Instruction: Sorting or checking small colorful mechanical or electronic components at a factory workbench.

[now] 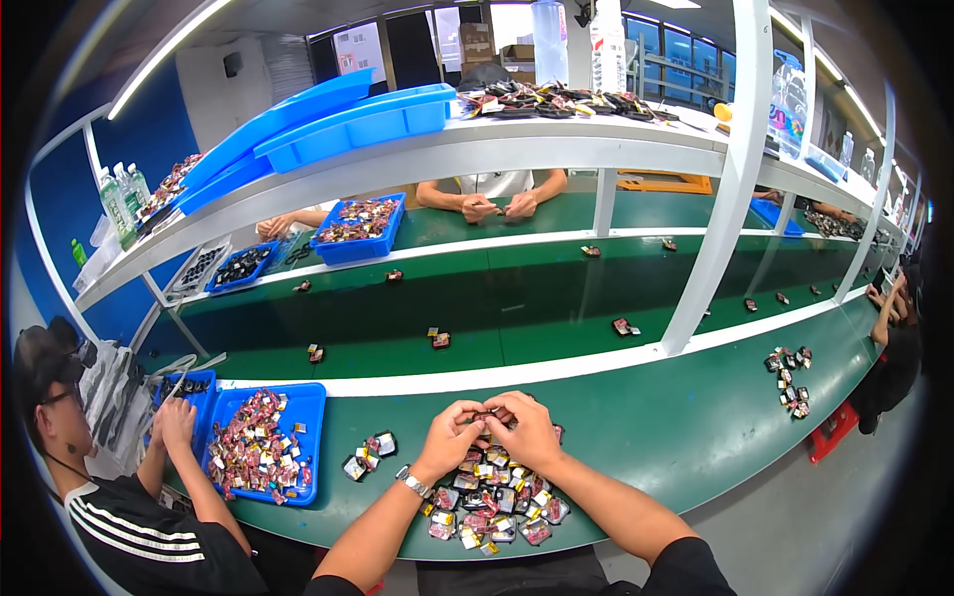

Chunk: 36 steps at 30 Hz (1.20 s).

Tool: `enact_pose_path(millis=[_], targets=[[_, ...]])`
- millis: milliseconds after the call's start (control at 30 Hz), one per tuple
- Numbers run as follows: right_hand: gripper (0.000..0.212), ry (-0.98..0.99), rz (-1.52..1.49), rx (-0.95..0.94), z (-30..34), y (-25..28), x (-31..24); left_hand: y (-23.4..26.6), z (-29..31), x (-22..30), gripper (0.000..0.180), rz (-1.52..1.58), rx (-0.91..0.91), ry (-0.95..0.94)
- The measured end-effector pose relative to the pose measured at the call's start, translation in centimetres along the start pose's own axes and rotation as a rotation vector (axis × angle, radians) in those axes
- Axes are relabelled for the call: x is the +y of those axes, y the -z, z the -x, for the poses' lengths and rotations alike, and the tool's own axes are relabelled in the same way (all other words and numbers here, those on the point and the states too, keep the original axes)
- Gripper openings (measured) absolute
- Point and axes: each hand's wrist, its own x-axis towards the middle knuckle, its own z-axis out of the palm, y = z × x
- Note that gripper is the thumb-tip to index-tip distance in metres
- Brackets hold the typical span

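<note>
My left hand [451,437], with a metal watch on its wrist, and my right hand [527,433] meet over the green work table. The fingers of both are closed around a small dark piece [486,415], mostly hidden by the fingertips. Just below the hands lies a pile of small electronic units [487,497], with black and clear casings, reddish boards and silver cells with yellow tape. A smaller group of such units [369,454] sits left of my left wrist.
A blue tray [320,437] of reddish boards stands to the left, beside a co-worker [129,497]. Beyond a white rail [437,381], a green conveyor belt [537,338] carries scattered units. White posts [717,199] hold a shelf overhead. More units [790,382] lie at the right.
</note>
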Motion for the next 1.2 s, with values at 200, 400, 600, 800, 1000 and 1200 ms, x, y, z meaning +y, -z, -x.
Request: enact_pose_path(millis=[200,400,600,800,1000,1200], targets=[[0.018,-0.105,-0.162,-0.017,-0.5,-0.3,1.1,0.0,0.3,0.7,0.034,0.020,0.005,-0.056],[0.009,-0.411,-0.351,0.135,-7.4,0.8,9.0,1.3,0.0,0.8,0.033,0.009,0.207,-0.172],[0.015,-0.277,0.439,0.336,-12.4,4.0,13.8,3.5,-0.7,0.0,0.019,-0.079,0.440,-0.210],[0.054,-0.128,0.568,-0.040,-13.9,-3.7,8.6,3.7,-0.8,0.2,0.011,-0.242,0.455,-0.184],[0.055,-0.230,0.698,-0.080,-15.2,-9.6,8.6,3.8,-1.1,-0.1,0.012,-0.264,0.451,-0.198],[0.047,-0.226,0.175,-0.181,-11.3,-3.9,6.1,3.9,-0.2,0.3,0.013,-0.269,0.426,-0.166]])
